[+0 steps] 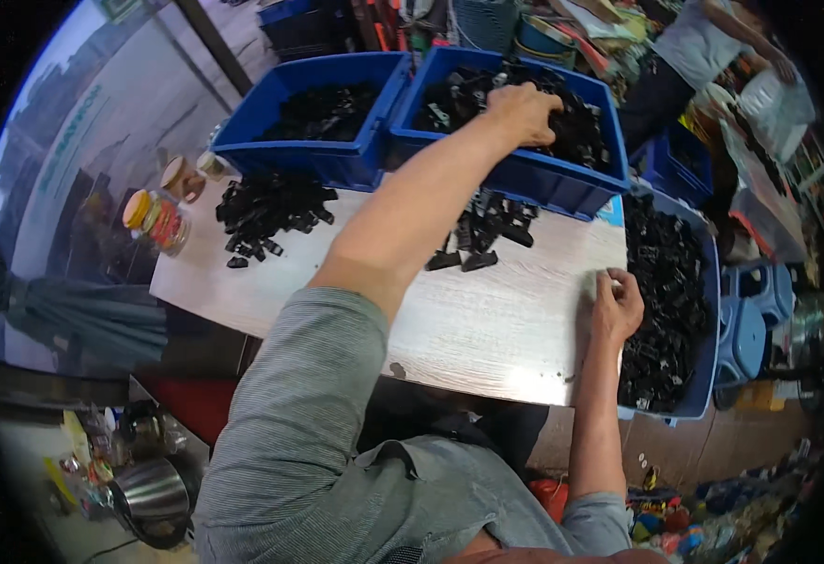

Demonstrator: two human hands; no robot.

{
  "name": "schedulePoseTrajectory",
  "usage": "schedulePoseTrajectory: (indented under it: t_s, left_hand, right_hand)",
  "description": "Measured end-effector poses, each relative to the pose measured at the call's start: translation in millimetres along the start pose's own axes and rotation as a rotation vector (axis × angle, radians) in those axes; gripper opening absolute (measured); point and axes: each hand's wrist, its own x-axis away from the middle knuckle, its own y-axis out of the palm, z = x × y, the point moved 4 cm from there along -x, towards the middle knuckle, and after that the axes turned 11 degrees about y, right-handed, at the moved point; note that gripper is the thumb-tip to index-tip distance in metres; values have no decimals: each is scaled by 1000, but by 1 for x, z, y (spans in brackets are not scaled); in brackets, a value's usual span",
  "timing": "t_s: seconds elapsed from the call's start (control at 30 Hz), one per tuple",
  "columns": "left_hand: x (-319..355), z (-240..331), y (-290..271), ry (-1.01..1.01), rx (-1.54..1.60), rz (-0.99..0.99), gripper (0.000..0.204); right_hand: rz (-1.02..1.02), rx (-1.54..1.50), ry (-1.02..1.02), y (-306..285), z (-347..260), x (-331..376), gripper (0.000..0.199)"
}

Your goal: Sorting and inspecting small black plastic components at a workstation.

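My left arm stretches across the table, and my left hand point(523, 115) is over the right-hand blue bin point(562, 199). Its fingers look apart and reach down to the small black plastic parts point(576, 141) inside; some fingertips are hidden among them. My right hand point(617, 305) is at the table's right edge, beside a big blue-grey tub point(710, 310) full of similar black parts. Its fingers are curled in, and whatever they may hold is hidden. Under my left forearm, a small pile of black parts point(492, 226) lies in front of the right bin, partly covered.
A second blue bin point(309, 155) with black parts stands at the back left, a heap of black parts point(271, 207) before it. Left of that are a yellow-lidded jar point(160, 224) and another jar point(182, 179). Blue stools point(741, 338) stand beyond the tub; a person point(699, 52) is at the far right.
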Motion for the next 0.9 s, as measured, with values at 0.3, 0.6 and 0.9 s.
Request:
schedulePoseTrajectory:
  t_s: [0.3,0.6,0.9]
  left_hand:
    - [12,-8,-1,14,66,206,46]
    - [19,-10,-15,-3,160,431,42]
    - [47,-30,-42,156,226,827,38]
  right_hand:
    - [-28,-37,65,3,-9,4,17]
    - [2,11,42,-1,-12,7,20]
    - [53,119,-41,5,-11,6,29]
